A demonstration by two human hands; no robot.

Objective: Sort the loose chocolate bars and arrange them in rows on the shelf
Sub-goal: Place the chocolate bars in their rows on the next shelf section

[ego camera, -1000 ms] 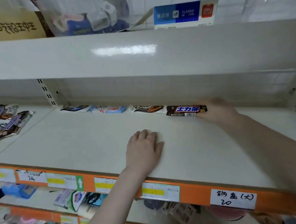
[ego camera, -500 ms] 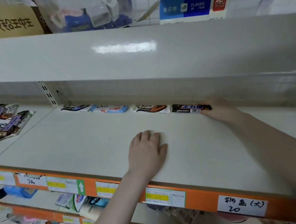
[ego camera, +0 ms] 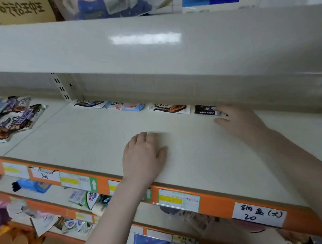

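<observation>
One second ago the right hand (ego camera: 239, 120) held the dark chocolate bar (ego camera: 209, 110) up a little, tipped so its front label showed. Now the bar lies flat on the shelf (ego camera: 195, 150), right at the back wall. The fingers of the right hand are loose and spread. They touch the bar's right end, and the grip looks as if it is letting go, with nothing curled round the bar. So this bar looks placed.

The bar makes the fourth in the back row. To its left lie the brown Dove bar (ego camera: 169, 108), the blue Dove bar (ego camera: 125, 106) and the black Dove bar (ego camera: 88, 103). All four lie end to end with small gaps. The dark bar's long side runs left to right along the back wall, and its barcode end points right, toward the hand.

The left hand (ego camera: 144, 156) lies flat on the shelf near the front edge and holds nothing.

More loose bars (ego camera: 15, 119) wait in a heap on the shelf far to the left, so the sorting is not done yet.
</observation>
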